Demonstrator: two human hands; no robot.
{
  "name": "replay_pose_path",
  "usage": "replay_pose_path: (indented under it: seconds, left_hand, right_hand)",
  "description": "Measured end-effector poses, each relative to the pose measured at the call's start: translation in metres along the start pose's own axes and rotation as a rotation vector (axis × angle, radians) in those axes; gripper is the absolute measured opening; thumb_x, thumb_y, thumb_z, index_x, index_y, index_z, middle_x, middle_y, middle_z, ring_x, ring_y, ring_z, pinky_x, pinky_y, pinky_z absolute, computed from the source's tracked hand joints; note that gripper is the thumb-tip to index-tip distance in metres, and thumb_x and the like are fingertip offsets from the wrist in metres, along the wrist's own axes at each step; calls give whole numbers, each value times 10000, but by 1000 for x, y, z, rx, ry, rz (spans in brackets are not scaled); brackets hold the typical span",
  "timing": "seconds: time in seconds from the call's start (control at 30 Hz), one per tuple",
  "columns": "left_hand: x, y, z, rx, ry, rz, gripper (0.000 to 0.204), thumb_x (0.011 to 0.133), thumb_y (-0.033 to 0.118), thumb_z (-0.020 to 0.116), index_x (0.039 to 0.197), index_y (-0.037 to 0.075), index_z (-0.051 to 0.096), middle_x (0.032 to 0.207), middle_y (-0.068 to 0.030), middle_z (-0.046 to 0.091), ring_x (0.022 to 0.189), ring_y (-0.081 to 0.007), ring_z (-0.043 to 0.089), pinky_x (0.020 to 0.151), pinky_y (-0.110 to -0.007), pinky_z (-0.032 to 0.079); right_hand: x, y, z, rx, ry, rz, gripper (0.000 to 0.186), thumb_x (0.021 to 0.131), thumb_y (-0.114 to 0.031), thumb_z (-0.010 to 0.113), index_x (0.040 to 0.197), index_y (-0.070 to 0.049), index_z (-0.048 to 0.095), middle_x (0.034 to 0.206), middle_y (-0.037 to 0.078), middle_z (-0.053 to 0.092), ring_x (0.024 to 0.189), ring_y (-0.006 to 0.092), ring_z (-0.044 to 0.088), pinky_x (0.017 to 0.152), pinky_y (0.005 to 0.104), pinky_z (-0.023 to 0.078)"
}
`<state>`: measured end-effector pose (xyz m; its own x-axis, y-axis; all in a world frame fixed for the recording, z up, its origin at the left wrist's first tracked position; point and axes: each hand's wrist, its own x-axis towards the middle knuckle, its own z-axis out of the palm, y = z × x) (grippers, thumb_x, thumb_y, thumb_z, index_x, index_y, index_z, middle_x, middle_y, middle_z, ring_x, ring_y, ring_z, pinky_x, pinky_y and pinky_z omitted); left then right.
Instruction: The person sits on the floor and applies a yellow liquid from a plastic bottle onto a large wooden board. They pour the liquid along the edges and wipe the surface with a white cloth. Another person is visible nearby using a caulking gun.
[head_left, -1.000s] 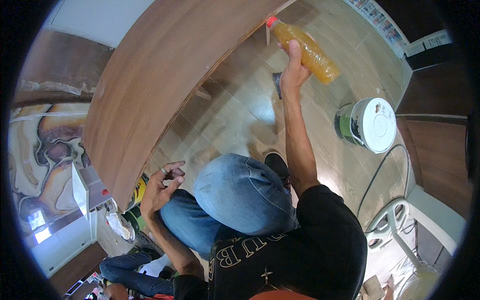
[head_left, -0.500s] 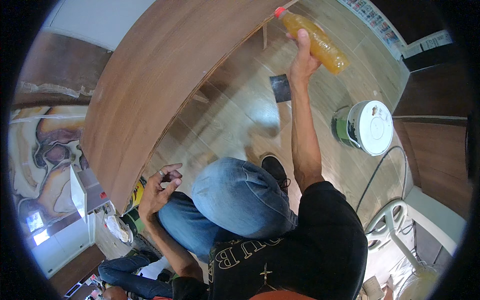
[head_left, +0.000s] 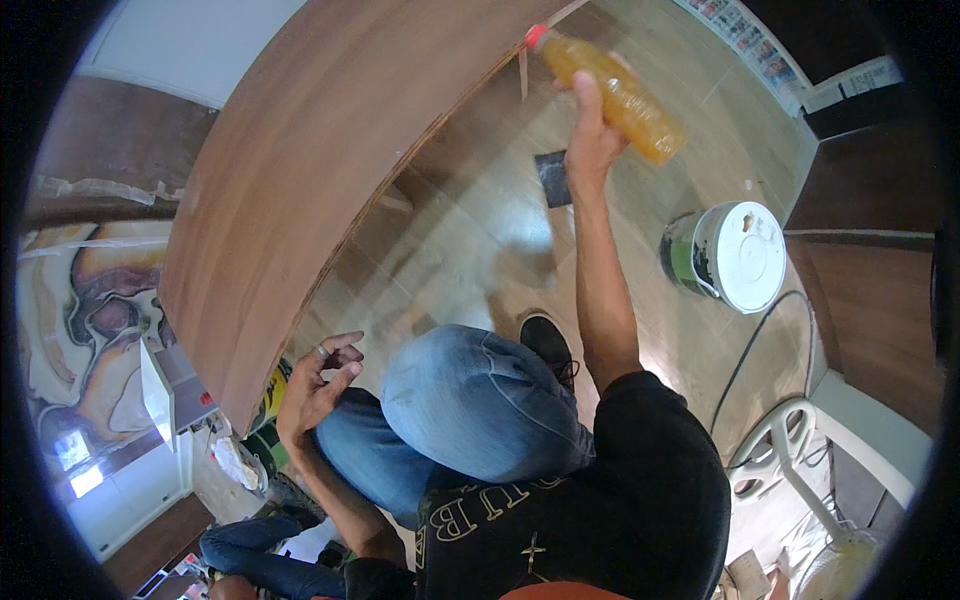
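My right hand [head_left: 595, 135] grips a plastic bottle [head_left: 636, 110] of yellow-amber liquid, tilted with its red cap up-left beside the upper edge of a curved wooden panel [head_left: 300, 120]; whether they touch I cannot tell. A dark square piece [head_left: 550, 180] lies on the floor just left of that wrist. My left hand [head_left: 320, 388] is empty, fingers loosely curled and apart, beside my bent leg and near the panel's lower end.
A lidded white bucket [head_left: 740, 255] stands at the right with a cable [head_left: 750, 350] below it, near a white chair-like frame [head_left: 775, 445]. Another person's jeans-clad legs [head_left: 260, 550] are at lower left, near a yellow container [head_left: 270, 390]. Dark wood cabinetry [head_left: 855, 185] lines the right.
My right hand and the bottle moved up and right, then back left and slightly down. More of the dark square shows than a second ago. My left hand has shifted slightly down.
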<state>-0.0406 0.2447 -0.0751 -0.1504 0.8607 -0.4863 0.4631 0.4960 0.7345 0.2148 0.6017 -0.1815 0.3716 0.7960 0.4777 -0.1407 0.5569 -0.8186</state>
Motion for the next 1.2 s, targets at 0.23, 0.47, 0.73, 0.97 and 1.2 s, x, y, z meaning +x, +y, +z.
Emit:
replay_pose_path:
  seconds: [0.23, 0.47, 0.73, 0.97, 1.2]
  left_hand:
    - [1, -1, 0, -25, 9, -6, 393, 917, 119, 685, 1295, 45, 604, 986, -85, 666, 929, -167, 632, 873, -320, 503]
    - [3, 6, 0, -34, -71, 8, 399, 908, 125, 701, 1285, 32, 608, 972, -90, 672, 922, -174, 636, 863, -328, 505]
    - [9, 95, -39, -90, -136, 350, 321, 882, 218, 734, 1137, 26, 698, 949, -96, 710, 909, -201, 673, 803, -356, 508]
    - [158, 172, -86, 238, 227, 472, 325, 981, 261, 612, 1228, 52, 641, 1159, -71, 667, 1117, -187, 601, 968, -335, 465]
    - [275, 158, -81, 210, 346, 578, 339, 972, 260, 610, 1245, 62, 637, 1182, -107, 649, 1091, -237, 629, 950, -356, 490]
  right_hand:
    - [9, 18, -5, 120, -3, 31, 464, 913, -146, 686, 1294, 30, 490, 1119, 138, 641, 947, 224, 667, 835, 356, 576]
    - [22, 15, -1, 218, 59, 163, 442, 914, -104, 675, 1291, 17, 479, 1151, 139, 616, 941, 221, 659, 809, 358, 586]
    - [-16, 15, -13, 132, 21, 176, 401, 916, -129, 675, 1257, 10, 516, 1131, 129, 631, 926, 222, 665, 779, 360, 596]
    - [33, 15, -11, 479, 110, 303, 272, 929, -215, 673, 1114, -29, 602, 996, 111, 698, 794, 204, 697, 739, 349, 597]
    - [45, 40, -7, 469, 88, 262, 299, 931, -216, 667, 1145, -23, 589, 1014, 125, 693, 799, 214, 697, 742, 350, 598]
